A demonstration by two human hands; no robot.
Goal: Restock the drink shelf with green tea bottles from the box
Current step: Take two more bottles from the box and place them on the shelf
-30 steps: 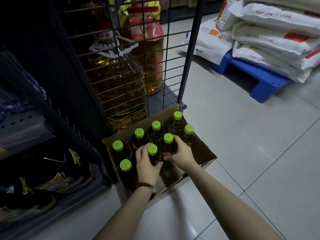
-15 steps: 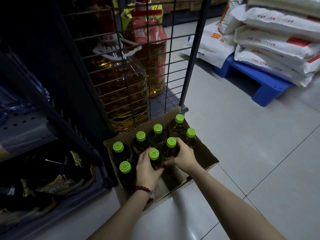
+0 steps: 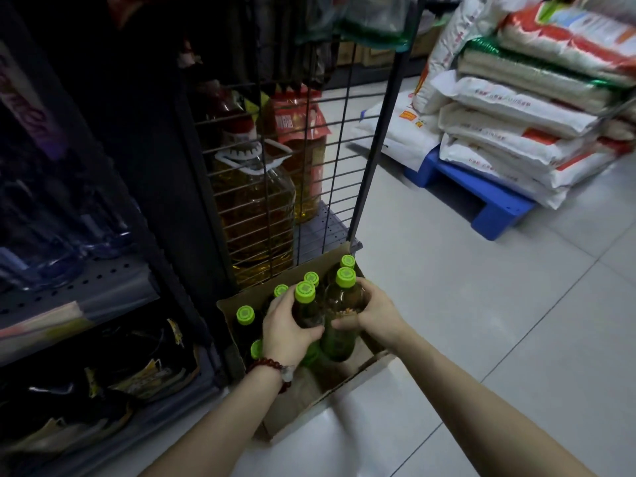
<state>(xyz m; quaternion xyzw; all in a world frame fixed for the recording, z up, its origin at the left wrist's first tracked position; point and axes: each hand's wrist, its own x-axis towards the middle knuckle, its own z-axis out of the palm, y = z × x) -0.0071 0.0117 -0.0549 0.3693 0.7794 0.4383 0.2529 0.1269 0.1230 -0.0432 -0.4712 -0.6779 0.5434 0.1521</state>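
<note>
Each hand grips one bottle above the box (image 3: 309,404): left hand (image 3: 287,330) on one bottle (image 3: 306,306), right hand (image 3: 373,313) on another (image 3: 342,304). Best lift them straight, clear of neighbouring caps.

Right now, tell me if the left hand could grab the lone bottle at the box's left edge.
Probably not yet: the left hand is already wrapped around a bottle. The lone bottle itself stands uncovered.
</note>
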